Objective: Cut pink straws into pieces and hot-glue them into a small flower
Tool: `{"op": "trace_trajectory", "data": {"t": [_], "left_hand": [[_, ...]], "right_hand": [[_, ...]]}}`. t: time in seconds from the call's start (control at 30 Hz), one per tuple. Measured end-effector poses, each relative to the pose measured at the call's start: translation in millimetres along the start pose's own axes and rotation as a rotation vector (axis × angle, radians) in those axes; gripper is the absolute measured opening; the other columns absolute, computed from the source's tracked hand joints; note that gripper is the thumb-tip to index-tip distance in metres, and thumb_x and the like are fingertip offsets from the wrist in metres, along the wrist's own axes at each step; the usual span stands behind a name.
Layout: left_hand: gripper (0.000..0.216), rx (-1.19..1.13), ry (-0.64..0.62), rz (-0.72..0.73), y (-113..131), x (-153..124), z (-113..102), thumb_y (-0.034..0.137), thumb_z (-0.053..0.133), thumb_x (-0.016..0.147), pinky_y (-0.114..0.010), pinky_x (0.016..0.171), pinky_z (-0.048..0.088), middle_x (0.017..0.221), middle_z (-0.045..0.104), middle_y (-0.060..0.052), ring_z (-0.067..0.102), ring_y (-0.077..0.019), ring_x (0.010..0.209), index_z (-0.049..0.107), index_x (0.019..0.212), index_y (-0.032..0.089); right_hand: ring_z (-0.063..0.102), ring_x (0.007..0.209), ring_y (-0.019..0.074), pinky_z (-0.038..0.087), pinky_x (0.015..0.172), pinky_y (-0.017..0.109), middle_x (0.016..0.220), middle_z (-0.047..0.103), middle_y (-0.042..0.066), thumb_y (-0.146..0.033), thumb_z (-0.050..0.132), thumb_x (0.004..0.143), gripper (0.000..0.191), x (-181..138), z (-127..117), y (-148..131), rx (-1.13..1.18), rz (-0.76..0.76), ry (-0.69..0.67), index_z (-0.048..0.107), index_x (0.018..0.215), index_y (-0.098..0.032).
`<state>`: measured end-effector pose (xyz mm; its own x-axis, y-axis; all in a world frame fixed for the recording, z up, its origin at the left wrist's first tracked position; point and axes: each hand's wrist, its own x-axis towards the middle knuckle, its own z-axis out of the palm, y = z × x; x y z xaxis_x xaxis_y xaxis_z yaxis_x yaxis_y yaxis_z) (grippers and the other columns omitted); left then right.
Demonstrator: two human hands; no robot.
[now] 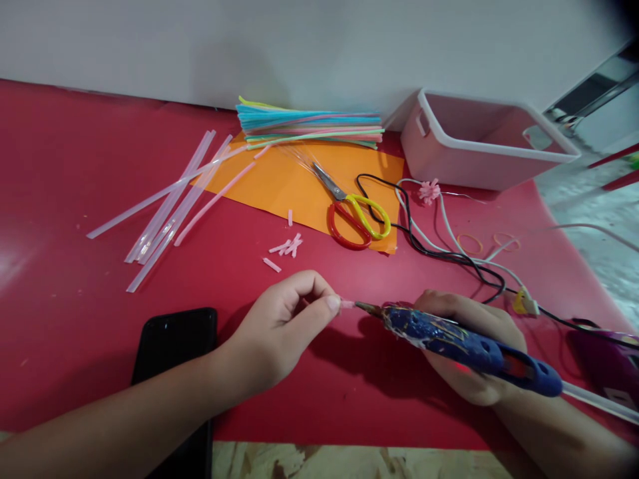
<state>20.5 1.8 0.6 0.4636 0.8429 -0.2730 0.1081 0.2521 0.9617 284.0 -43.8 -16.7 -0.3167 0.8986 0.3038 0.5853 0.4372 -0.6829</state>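
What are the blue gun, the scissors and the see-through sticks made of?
Blue gun: probably hard plastic, smooth behind and crusty in front; its narrow tip looks like dull metal. Scissors: shiny grey blades, likely metal; smooth, bright handles, maybe plastic. See-through sticks: glossy, perhaps plastic or glue, since the red tabletop seems to show through.

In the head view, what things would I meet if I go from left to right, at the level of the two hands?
Black phone → left hand → small pink piece → blue glue gun → purple object at the right edge.
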Motion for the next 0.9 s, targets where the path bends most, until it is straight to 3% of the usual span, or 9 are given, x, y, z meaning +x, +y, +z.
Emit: {"op": "trace_trajectory", "data": {"t": [0.2,0.57,0.73,0.9], "left_hand": [[0.024,0.017,0.024,0.0,0.7,1.5,0.4,0.035,0.056,0.092,-0.026,0.065,0.038,0.067,0.041,0.006,0.038,-0.0126,0.065,0.05,0.073,0.022],[0.021,-0.002,0.013,0.0,-0.7,0.5,-0.2,0.033,0.056,0.092,-0.026,0.065,0.039,0.07,0.046,0.004,0.041,-0.0131,0.068,0.052,0.075,0.021],[0.022,-0.013,0.003,0.01,0.8,0.0,0.8,0.03,0.056,0.093,-0.025,0.065,0.038,0.069,0.046,0.005,0.041,-0.0118,0.066,0.051,0.074,0.021],[0.021,0.001,0.011,0.002,1.7,0.9,0.1,0.031,0.056,0.093,-0.025,0.061,0.037,0.068,0.045,0.006,0.039,-0.0115,0.064,0.052,0.075,0.021]], "right_hand": [[0.057,0.046,0.0152,0.044,0.043,0.027,0.064,0.063,0.0,-0.025,0.061,0.081,0.009,3.7,-2.2,-4.0,-0.011,0.02,-0.04,0.06,0.09,-0.024],[0.057,0.047,0.0156,0.044,0.046,0.029,0.067,0.064,0.001,-0.026,0.063,0.084,0.007,-3.8,-0.1,1.2,0.009,0.083,0.025,0.061,0.09,-0.026],[0.057,0.047,0.0153,0.043,0.044,0.028,0.065,0.064,0.0,-0.02,0.062,0.082,0.009,-0.5,-3.4,-0.7,0.019,0.048,-0.033,0.06,0.089,-0.024],[0.054,0.045,0.0152,0.042,0.043,0.028,0.063,0.062,0.0,-0.025,0.06,0.081,0.007,0.7,-2.1,-0.4,0.023,0.015,-0.009,0.059,0.089,-0.024]]}}
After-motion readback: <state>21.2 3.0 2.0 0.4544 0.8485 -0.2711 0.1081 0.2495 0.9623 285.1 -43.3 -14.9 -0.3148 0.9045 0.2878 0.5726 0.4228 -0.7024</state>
